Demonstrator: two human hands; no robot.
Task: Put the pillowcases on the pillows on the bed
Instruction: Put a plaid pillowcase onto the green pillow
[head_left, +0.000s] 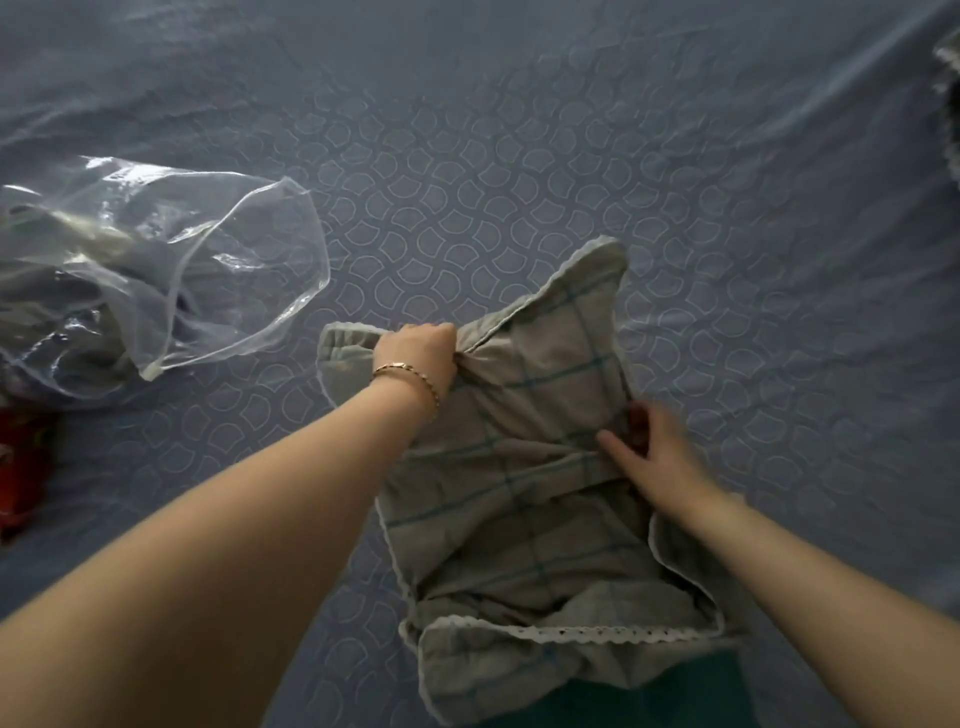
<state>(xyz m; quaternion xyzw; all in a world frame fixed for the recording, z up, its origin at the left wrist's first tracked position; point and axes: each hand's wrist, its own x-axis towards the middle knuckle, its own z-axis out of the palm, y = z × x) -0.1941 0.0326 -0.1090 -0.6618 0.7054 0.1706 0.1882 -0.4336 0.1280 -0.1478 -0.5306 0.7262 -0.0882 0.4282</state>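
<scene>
Grey checked pillowcase (530, 467), lace-trimmed and rumpled, on the near side of the bed (779, 312).
The left hand (415, 358) grips its far left corner in a fist. The right hand (654, 457) is blurred on its right edge, and I cannot tell its grasp. The sheet (519, 182) is blue-grey and patterned, with a clear plastic bag (208, 270) toward the left edge.

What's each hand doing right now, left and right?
Left hand: closed, gripping the far corner of the checked pillowcase.
Right hand: on the pillowcase, blurred; open or gripping cannot be told.
</scene>
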